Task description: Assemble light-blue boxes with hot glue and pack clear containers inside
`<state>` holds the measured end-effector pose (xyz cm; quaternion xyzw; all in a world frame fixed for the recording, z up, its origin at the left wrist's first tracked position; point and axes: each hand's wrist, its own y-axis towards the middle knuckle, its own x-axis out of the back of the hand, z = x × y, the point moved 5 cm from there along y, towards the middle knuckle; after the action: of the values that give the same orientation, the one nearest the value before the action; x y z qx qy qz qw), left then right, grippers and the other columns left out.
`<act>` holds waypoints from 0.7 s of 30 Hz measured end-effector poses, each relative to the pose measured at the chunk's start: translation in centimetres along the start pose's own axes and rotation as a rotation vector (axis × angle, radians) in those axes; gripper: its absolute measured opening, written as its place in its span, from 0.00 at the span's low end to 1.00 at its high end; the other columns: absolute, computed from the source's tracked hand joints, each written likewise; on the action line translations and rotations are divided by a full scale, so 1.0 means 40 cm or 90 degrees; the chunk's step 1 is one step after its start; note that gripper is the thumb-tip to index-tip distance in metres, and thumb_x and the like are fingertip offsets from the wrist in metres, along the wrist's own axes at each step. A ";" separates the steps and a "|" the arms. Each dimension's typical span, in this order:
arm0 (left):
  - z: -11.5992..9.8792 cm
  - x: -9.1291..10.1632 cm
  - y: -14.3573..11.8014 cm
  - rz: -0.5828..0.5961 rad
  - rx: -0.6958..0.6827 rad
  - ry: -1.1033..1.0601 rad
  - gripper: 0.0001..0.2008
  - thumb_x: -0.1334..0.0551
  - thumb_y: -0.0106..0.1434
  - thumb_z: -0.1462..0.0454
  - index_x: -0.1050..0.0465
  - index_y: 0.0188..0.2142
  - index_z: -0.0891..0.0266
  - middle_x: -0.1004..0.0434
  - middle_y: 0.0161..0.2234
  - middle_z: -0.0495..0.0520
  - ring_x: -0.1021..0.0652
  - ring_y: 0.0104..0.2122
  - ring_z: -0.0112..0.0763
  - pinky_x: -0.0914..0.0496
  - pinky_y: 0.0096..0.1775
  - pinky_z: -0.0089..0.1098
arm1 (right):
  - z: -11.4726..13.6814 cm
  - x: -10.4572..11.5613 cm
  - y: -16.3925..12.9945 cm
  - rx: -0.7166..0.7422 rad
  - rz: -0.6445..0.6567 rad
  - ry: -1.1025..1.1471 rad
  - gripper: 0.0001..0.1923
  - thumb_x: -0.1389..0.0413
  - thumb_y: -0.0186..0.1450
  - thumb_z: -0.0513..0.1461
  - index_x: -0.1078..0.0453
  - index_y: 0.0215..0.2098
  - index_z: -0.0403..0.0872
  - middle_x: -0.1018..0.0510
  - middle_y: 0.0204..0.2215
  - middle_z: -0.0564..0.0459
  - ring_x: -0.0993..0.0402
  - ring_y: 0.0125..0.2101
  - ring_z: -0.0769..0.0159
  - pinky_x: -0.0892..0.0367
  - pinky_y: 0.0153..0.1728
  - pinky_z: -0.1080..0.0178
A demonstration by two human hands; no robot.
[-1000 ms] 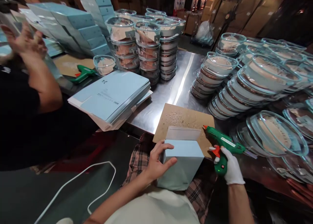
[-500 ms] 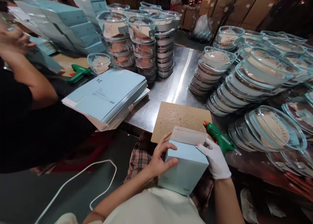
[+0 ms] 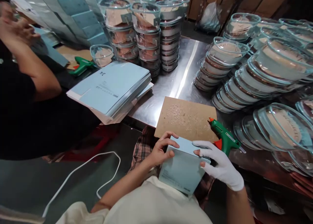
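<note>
A light blue cardboard box rests upright in my lap against my shirt, its top flap lying down. My bare left hand grips the box at its upper left corner, fingers over the top edge and thumb on the near side. On the right, my right hand wears a white glove with some fingertips bare. Its fingers lie over the top edge and its thumb presses the near face. A green glue gun with an orange tip lies on the table just beyond my right hand.
Beyond the box lies a cardboard sheet with dried glue bits. Flat blue box blanks are piled to the left. Stacked glass bowls crowd the metal table. A co-worker's arm is at far left; a white cable hangs below.
The pale flap that stood up at the back of the box is now folded down. My right hand has moved from the box's right side onto its top and near edge.
</note>
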<state>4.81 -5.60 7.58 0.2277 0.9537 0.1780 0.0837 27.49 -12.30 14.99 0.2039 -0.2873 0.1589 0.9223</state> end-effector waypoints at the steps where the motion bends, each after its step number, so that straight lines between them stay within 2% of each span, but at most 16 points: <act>1: -0.002 0.002 0.000 0.001 0.001 -0.003 0.29 0.36 0.64 0.37 0.18 0.37 0.61 0.24 0.49 0.64 0.22 0.52 0.48 0.27 0.53 0.47 | -0.003 -0.003 -0.001 0.008 -0.003 0.002 0.17 0.39 0.72 0.40 0.26 0.58 0.57 0.24 0.59 0.45 0.23 0.57 0.60 0.26 0.57 0.59; 6: -0.014 0.000 0.000 0.035 -0.009 -0.023 0.26 0.35 0.66 0.40 0.16 0.41 0.60 0.22 0.53 0.65 0.21 0.54 0.48 0.27 0.54 0.46 | -0.008 -0.017 -0.005 0.041 -0.014 -0.001 0.21 0.42 0.74 0.40 0.28 0.64 0.60 0.26 0.62 0.45 0.24 0.59 0.58 0.26 0.58 0.56; 12: -0.016 0.005 -0.001 0.058 0.002 -0.004 0.28 0.39 0.68 0.38 0.17 0.43 0.60 0.20 0.52 0.67 0.20 0.55 0.50 0.26 0.54 0.47 | -0.010 -0.030 -0.011 0.049 -0.056 -0.042 0.19 0.42 0.74 0.41 0.26 0.62 0.59 0.26 0.61 0.45 0.24 0.58 0.56 0.25 0.56 0.55; 15: -0.013 0.011 -0.005 0.068 -0.006 0.007 0.29 0.39 0.68 0.38 0.18 0.46 0.59 0.21 0.53 0.67 0.21 0.55 0.50 0.26 0.54 0.47 | -0.011 -0.034 -0.015 0.058 -0.078 -0.051 0.18 0.43 0.74 0.41 0.25 0.60 0.57 0.27 0.61 0.44 0.25 0.59 0.55 0.25 0.57 0.54; 18: -0.013 0.013 -0.014 0.090 -0.055 0.011 0.31 0.35 0.63 0.37 0.21 0.50 0.58 0.23 0.55 0.67 0.21 0.55 0.50 0.25 0.53 0.47 | -0.006 -0.041 -0.012 0.070 -0.088 -0.045 0.17 0.43 0.74 0.40 0.23 0.59 0.57 0.28 0.62 0.44 0.25 0.59 0.54 0.24 0.56 0.54; 21: -0.018 0.012 -0.022 0.082 -0.123 0.019 0.25 0.31 0.62 0.41 0.20 0.45 0.58 0.23 0.55 0.66 0.20 0.55 0.48 0.25 0.51 0.44 | -0.004 -0.052 -0.005 0.082 -0.095 -0.033 0.17 0.45 0.74 0.41 0.23 0.58 0.58 0.27 0.59 0.44 0.24 0.57 0.55 0.22 0.53 0.55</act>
<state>3.87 -6.32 7.89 0.2769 0.9165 0.2776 0.0792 26.02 -12.76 13.58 0.2879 -0.2843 0.1024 0.9087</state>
